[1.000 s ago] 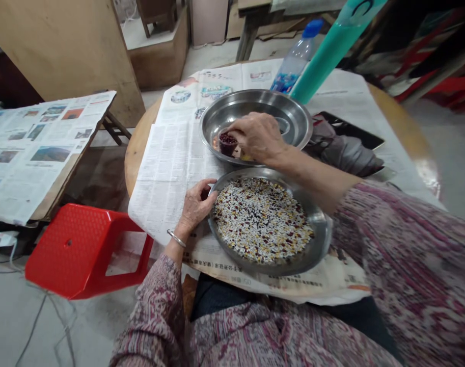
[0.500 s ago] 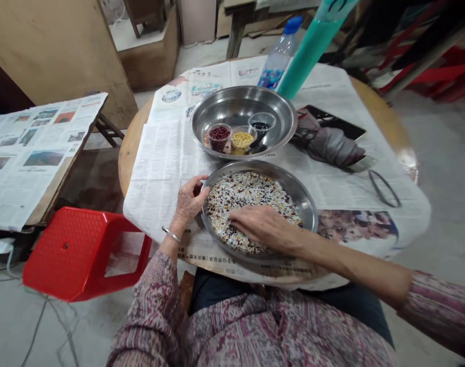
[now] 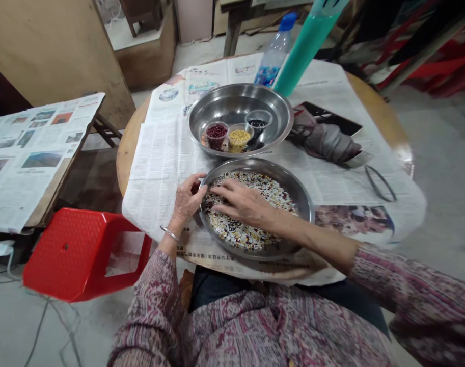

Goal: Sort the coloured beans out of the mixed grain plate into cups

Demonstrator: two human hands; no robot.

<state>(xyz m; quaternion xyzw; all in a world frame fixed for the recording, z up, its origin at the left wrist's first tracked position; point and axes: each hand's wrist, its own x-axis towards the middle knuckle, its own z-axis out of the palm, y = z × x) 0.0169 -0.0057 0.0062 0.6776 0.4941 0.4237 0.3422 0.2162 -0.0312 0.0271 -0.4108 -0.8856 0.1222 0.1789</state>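
A shallow steel basin point(image 3: 307, 196) near the table's front edge holds a mix of white, yellow, dark red and black grains and beans point(image 3: 268, 184). My left hand point(image 3: 187, 198), with a bangle on its wrist, grips the basin's left rim between thumb and fingers. Over the grains, my right hand point(image 3: 247, 204) lies palm down, fingers spread and fingertips touching the mix near the left side. Behind stands a second, deeper steel basin point(image 3: 226, 99). In it are clear plastic cups of red beans point(image 3: 216, 131), yellow beans point(image 3: 239, 138) and black beans point(image 3: 257, 124).
Newspaper point(image 3: 156, 153) covers the round table. At the back are a blue-capped bottle point(image 3: 276, 51) and a tall green container point(image 3: 308, 46). A folded grey umbrella point(image 3: 327, 140) and a dark phone point(image 3: 331, 117) lie right. A red stool point(image 3: 75, 250) stands left.
My right hand has moved left and away from me across the grains, and its fingers have spread apart. My left hand stays on the rim. The view has shifted slightly.
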